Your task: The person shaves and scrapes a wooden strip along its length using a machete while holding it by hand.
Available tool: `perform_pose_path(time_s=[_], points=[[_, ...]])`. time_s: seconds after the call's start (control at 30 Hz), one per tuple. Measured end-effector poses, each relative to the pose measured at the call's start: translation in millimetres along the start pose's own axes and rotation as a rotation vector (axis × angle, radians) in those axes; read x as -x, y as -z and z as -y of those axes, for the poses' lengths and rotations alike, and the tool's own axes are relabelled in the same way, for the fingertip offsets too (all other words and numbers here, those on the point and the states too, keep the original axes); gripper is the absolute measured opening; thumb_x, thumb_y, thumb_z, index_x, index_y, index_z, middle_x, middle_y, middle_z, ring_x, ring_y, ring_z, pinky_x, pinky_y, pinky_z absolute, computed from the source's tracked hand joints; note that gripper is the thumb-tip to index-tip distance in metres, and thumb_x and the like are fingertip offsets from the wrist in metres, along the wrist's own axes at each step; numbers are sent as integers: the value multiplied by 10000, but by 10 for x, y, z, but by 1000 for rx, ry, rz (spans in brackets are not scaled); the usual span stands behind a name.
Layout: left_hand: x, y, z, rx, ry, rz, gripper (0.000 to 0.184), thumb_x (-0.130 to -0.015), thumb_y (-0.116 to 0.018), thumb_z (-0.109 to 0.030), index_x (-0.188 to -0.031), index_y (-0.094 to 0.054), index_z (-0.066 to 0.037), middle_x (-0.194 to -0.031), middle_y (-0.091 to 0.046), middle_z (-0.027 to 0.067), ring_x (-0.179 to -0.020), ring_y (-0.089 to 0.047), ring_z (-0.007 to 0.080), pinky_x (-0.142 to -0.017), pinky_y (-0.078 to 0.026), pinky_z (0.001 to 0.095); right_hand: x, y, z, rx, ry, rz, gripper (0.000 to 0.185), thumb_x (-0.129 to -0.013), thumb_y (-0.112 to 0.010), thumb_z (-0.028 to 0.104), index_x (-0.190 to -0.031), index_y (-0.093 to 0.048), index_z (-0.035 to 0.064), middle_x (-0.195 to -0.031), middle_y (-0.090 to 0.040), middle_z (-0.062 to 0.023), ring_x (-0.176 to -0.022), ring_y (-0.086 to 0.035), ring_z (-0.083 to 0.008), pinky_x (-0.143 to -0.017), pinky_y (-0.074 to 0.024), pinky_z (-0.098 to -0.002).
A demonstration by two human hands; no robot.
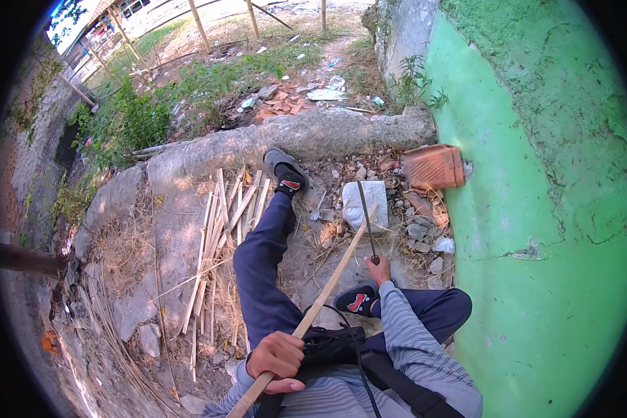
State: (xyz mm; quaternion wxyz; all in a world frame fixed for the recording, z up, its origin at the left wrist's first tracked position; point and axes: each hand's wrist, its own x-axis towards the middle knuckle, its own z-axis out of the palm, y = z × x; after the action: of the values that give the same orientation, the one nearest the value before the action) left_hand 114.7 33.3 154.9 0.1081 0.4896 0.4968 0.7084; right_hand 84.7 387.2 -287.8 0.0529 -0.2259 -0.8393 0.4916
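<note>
My left hand [277,361] is closed around a long pale bamboo strip [331,283], which slants up and away from my lap. The strip's far end reaches over a white block [356,198] on the ground between my feet. In my right hand [378,269] is a knife [366,216] with a long, narrow dark blade; the fingers are wrapped round its handle. The blade points forward, its tip above the white block, close beside the strip's far end. Whether blade and strip touch I cannot tell.
Split bamboo strips [209,240] lie piled left of my extended leg. A low concrete ledge [292,134] runs ahead, and a green wall [529,279] stands close on the right. An orange roof tile [433,166] and rubble [421,228] lie near the wall.
</note>
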Motion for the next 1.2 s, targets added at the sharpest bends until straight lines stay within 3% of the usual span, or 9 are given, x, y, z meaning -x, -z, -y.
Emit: perform_pose_path(time_s=[0.07, 0.1, 0.17, 0.3, 0.37, 0.47, 0.7, 0.8, 1.2], points=[[16, 8, 25, 13, -29, 12, 584, -904, -724, -136, -521, -284, -102, -486, -290, 33, -406, -346, 231, -473, -234, 389, -83, 11, -139, 75, -259, 55, 345, -814, -795, 337, -832, -708, 4, -715, -696, -152, -690, -694, -284, -667, -527, -433], [20, -1, 29, 8, -31, 9, 584, -904, -724, -136, -521, -284, -102, -486, -290, 33, -406, -346, 231, -473, -234, 389, -131, 2, -206, 76, -254, 58, 345, -814, -795, 337, -832, -708, 4, -715, -696, -152, -690, -694, -284, -667, -527, -433], [31, -27, 40, 9, -34, 13, 592, -923, -728, -181, -529, -293, -102, -497, -292, 35, -413, -348, 235, -475, -237, 389, -191, -10, -252, 47, -430, 118, 343, -831, -791, 324, -794, -687, 0, -710, -698, -142, -627, -682, -252, -620, -523, -405], [42, 2, 33, -4, -51, 4, 578, -926, -720, -170, -535, -301, -100, -507, -292, 37, -422, -354, 240, -478, -241, 391, -140, 135, 14, -45, -438, 184, 316, -860, -773, 297, -755, -631, 35, -637, -637, -71, -500, -602, -188, -527, -491, -373], [21, -21, 11, -6, -28, 18, 578, -933, -715, -174, -538, -301, -97, -511, -294, 38, -428, -357, 244, -482, -242, 395, -101, 226, 163, -586, -579, 383, 307, -902, -730, 227, -713, -524, 100, -531, -473, 18, -411, -460, -121, -415, -378, -321], [31, -30, -8, -12, -8, 8, 583, -937, -715, -180, -539, -298, -95, -512, -290, 40, -427, -351, 246, -486, -242, 397, -37, 296, 488, -864, -763, 483, 289, -908, -705, 192, -747, -475, 125, -550, -421, 37, -404, -398, -95, -405, -354, -303], [50, -18, 19, 0, -30, -6, 584, -949, -705, -205, -538, -307, -89, -511, -294, 41, -425, -343, 245, -481, -232, 395, 205, 227, 660, -444, -411, 316, 184, -853, -707, 53, -825, -530, 96, -586, -467, 23, -429, -440, -81, -361, -337, -267], [50, 5, 54, 12, -61, -8, 583, -952, -701, -230, -539, -314, -91, -509, -300, 36, -422, -343, 240, -478, -226, 394, 172, 126, 529, -611, -451, 371, 186, -853, -710, 55, -826, -529, 92, -591, -475, 19, -429, -441, -83, -365, -346, -264], [71, 9, 89, 32, -94, -8, 582, -949, -715, -264, -546, -332, -94, -508, -305, 32, -423, -348, 233, -480, -222, 389, 28, 21, -195, -500, -535, 279, 181, -831, -744, 78, -817, -564, 56, -587, -514, -7, -422, -476, -104, -365, -366, -284]])
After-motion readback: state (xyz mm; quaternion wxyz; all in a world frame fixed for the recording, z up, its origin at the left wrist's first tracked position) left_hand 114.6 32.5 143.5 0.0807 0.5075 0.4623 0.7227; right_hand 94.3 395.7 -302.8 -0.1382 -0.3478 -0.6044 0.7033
